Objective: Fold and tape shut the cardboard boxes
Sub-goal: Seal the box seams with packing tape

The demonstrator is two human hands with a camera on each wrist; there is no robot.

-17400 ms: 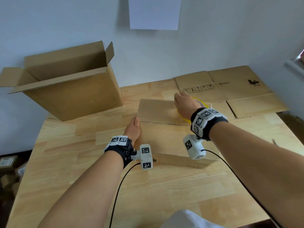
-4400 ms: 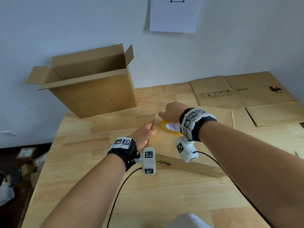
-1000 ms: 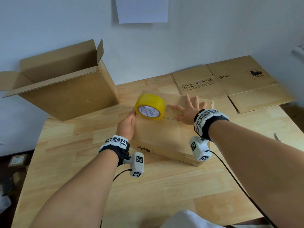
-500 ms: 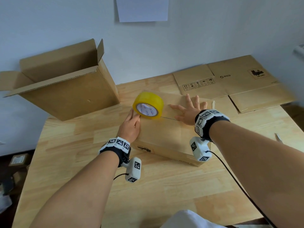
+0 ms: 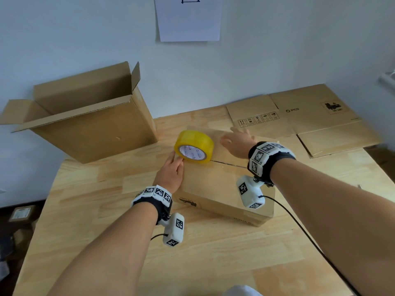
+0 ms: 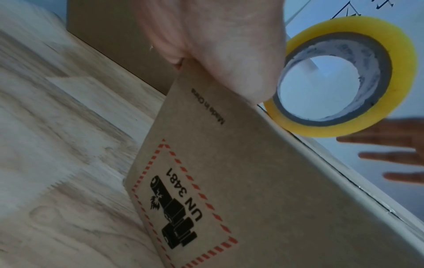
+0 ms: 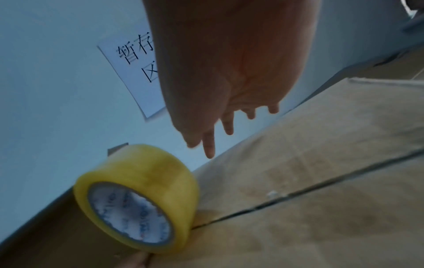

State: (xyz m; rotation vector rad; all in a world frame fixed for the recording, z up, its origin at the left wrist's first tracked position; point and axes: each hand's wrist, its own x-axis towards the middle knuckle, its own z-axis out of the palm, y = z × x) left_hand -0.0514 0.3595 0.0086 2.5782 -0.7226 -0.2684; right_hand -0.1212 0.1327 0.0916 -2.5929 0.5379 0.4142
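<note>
Wooden table holds closed cardboard box, yellow tape roll on edge at its seam's left end. Left hand rests flat on box's left edge, fingers straight, touching roll. Right hand hovers above box, fingers spread, holding nothing.

Tape roll on closed box at table centre; open box at 10 o'clock; flattened cartons at 2.
</note>
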